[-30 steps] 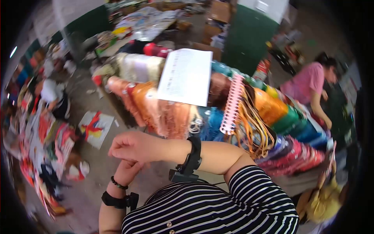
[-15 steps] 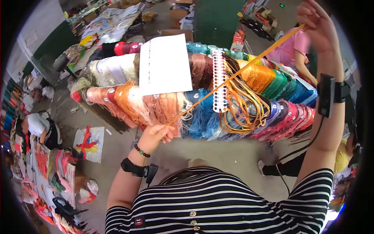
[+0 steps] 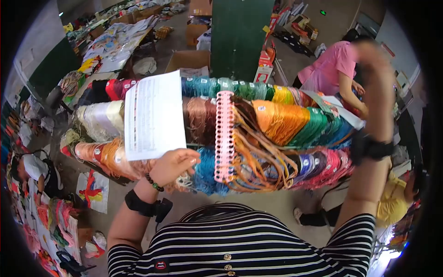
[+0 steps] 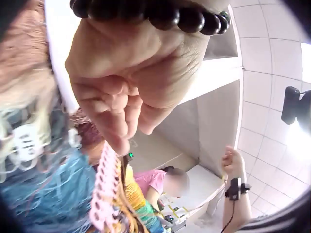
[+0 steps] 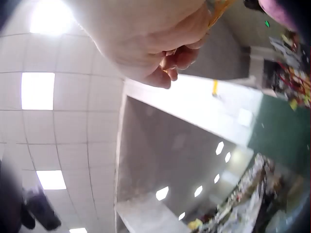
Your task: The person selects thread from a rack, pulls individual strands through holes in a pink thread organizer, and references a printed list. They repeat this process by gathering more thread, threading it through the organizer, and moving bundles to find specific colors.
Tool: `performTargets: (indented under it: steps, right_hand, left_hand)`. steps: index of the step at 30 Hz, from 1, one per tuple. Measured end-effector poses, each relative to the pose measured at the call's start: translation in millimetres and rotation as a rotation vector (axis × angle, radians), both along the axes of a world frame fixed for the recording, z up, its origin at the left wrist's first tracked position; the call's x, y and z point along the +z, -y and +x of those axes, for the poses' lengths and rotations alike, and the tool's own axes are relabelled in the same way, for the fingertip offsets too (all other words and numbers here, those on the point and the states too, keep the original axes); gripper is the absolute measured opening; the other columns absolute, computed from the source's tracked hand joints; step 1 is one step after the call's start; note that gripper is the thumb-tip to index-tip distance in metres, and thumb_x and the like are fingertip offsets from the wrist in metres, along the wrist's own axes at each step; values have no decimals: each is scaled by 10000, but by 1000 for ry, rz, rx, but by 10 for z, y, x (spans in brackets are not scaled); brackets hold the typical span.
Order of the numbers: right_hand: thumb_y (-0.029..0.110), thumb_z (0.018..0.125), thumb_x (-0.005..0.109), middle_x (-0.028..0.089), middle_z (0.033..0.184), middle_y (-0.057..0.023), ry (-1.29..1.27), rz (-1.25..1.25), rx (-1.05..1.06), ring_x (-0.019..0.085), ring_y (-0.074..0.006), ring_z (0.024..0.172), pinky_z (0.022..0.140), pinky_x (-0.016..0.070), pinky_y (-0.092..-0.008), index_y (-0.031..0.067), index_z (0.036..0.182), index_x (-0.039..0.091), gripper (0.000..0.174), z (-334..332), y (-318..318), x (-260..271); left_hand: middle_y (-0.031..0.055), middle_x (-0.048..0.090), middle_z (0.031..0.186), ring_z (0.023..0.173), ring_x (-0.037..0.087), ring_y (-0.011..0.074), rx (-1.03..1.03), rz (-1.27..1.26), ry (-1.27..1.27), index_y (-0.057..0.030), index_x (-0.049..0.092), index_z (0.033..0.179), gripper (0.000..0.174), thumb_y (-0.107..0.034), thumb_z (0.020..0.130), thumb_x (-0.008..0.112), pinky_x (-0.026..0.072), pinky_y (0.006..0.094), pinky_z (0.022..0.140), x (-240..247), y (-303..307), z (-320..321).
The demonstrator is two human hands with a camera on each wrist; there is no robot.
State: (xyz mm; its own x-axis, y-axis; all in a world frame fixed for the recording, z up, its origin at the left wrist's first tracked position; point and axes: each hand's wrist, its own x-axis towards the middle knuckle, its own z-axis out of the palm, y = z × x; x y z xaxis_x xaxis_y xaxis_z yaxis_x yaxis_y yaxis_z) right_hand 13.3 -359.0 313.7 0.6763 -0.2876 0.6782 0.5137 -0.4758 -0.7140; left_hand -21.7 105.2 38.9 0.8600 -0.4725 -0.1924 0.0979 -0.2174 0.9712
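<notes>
The right hand (image 5: 146,34) is gripping seemingly light, limp orange thread (image 5: 221,10) in curled fingers, likely best pinched near an end, while the left hand (image 4: 131,68) is hovering near blue thread (image 4: 53,189), its hold unclear.

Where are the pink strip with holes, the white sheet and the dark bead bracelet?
Pink plastic strip with holes (image 3: 224,138): head view, middle.
White printed paper sheet (image 3: 154,115): head view, centre.
Dark bead bracelet (image 4: 189,19): left wrist view, one bead.

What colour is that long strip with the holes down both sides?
Pink; the hole-edged strip shows best in the head view.
</notes>
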Motion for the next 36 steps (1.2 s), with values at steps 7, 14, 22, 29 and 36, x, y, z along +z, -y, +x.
performTargets:
  steps: [7, 14, 22, 29, 36]
  right_hand:
    - [197, 863, 682, 717, 755, -97, -516, -129, 406, 656, -126, 680, 642, 515, -293, 13, 902, 741, 197, 921, -1570, -2163]
    - [244, 881, 618, 660, 655, -123, -668, -105, 400, 649, -228, 595, 595, 503, -356, 15, 827, 710, 252, 1571, -1934, -2657]
    - [180, 931, 591, 645, 666, -58, -849, -2, 434, 590, -126, 578, 538, 466, -271, -18, 832, 680, 238, 1464, -1991, -2499]
    - [184, 922, 602, 635, 631, -56, -904, 6, 385, 584, -131, 549, 526, 461, -275, -10, 780, 680, 253, 1497, -2042, -2467]
    - [222, 832, 595, 653, 700, -193, -796, -313, 263, 647, -311, 667, 666, 515, -398, -27, 793, 703, 274, 1489, -2092, -2327]
  left_hand:
    - [44, 644, 1109, 900, 627, 122, 317, -131, 10, -40, 574, 1237, 301, -179, 971, 559, 517, 229, 695, 417, 598, 1198]
    - [79, 635, 1054, 820, 605, 129, 273, 66, 0, -11, 527, 1279, 390, -139, 914, 580, 502, 245, 618, 223, 939, 2042]
    - [109, 642, 1048, 783, 606, 112, 245, -160, 44, 35, 486, 1287, 416, 13, 874, 532, 493, 217, 631, 141, 959, 1981]
    - [111, 647, 1043, 809, 614, 108, 236, -238, -40, 25, 470, 1313, 461, 31, 868, 591, 481, 200, 635, 170, 878, 1995]
    - [94, 654, 1003, 792, 616, 102, 198, -210, -15, -9, 438, 1365, 510, 16, 883, 600, 464, 192, 600, 239, 853, 1944]
